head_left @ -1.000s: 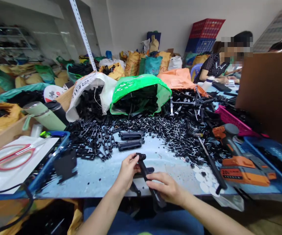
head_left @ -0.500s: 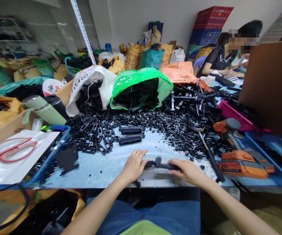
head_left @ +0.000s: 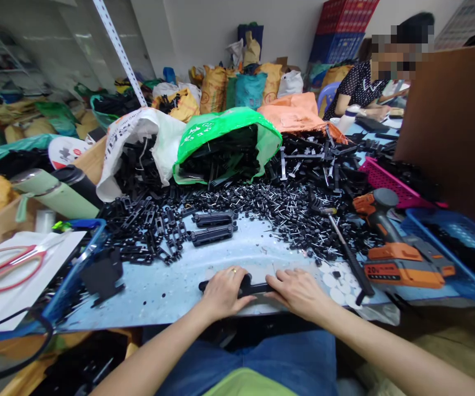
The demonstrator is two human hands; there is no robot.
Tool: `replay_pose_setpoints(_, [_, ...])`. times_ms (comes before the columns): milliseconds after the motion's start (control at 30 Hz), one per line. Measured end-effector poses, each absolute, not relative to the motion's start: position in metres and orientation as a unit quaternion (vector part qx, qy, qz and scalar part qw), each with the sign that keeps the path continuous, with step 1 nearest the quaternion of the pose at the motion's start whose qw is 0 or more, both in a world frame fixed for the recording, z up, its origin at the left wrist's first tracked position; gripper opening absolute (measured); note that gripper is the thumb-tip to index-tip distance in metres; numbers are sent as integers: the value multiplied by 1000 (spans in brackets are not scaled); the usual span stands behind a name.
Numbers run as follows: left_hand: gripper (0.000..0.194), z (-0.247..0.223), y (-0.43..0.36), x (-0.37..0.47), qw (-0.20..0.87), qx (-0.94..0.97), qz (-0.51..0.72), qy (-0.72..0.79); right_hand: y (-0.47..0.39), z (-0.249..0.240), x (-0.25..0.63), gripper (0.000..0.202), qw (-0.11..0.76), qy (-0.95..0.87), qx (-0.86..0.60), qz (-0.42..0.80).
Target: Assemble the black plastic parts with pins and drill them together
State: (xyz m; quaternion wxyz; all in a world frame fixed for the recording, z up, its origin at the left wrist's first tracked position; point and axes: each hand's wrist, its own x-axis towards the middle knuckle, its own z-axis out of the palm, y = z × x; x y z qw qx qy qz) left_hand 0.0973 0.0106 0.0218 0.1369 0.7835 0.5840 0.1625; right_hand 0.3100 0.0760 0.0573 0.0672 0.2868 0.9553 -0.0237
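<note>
A long black plastic part lies level just above the table's front edge, its ends pointing left and right. My left hand is closed round its left portion, and a dark end sticks out past the fingers. On the part's right end, my right hand grips with thumb and fingertips; the palm hides some of that end. Two similar assembled black parts rest side by side on the blue tabletop beyond my hands. White round discs lie beside my right wrist.
Loose black links and a heap of black-headed screws cover the middle. A hammer and orange cordless drill lie right. Scissors sit left. Open sacks, including a green one, stand behind; a co-worker sits far right.
My right hand has moved left, closer to my left hand. The left hand now covers more of the black part, which has shifted left. The whole view has turned slightly right.
</note>
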Motion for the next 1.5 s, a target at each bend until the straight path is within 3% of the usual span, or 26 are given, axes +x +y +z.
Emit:
replay_pose_setpoints(200, [46, 18, 6, 97, 124, 793, 177, 570, 79, 67, 311, 29, 46, 966, 254, -20])
replay_pose_setpoints(400, [54, 28, 35, 110, 138, 785, 186, 575, 103, 42, 325, 31, 17, 969, 247, -22])
replay_pose_setpoints(533, [30, 31, 107, 136, 133, 743, 202, 624, 105, 30, 338, 29, -36, 962, 268, -33])
replay_pose_setpoints(767, [19, 18, 187, 183, 139, 714, 223, 649, 121, 27, 344, 21, -86, 931, 353, 13])
replay_pose_setpoints(1033, [24, 29, 98, 109, 134, 644, 337, 673, 177, 9, 320, 14, -12, 895, 440, 66])
replay_pose_setpoints(1133, [26, 24, 39, 72, 252, 452, 517, 681, 184, 6, 317, 13, -16, 896, 441, 57])
replay_pose_setpoints(1267, [32, 9, -7, 59, 346, 307, 584, 667, 185, 7, 317, 13, -20, 890, 449, 72])
replay_pose_setpoints(1367, [30, 2, -14, 63, 318, 321, 590, 669, 181, 11, 317, 15, -48, 886, 457, 56])
replay_pose_setpoints(1500, [21, 2, -13, 67, 183, 433, 557, 685, 161, 24, 315, 24, -158, 887, 423, -90])
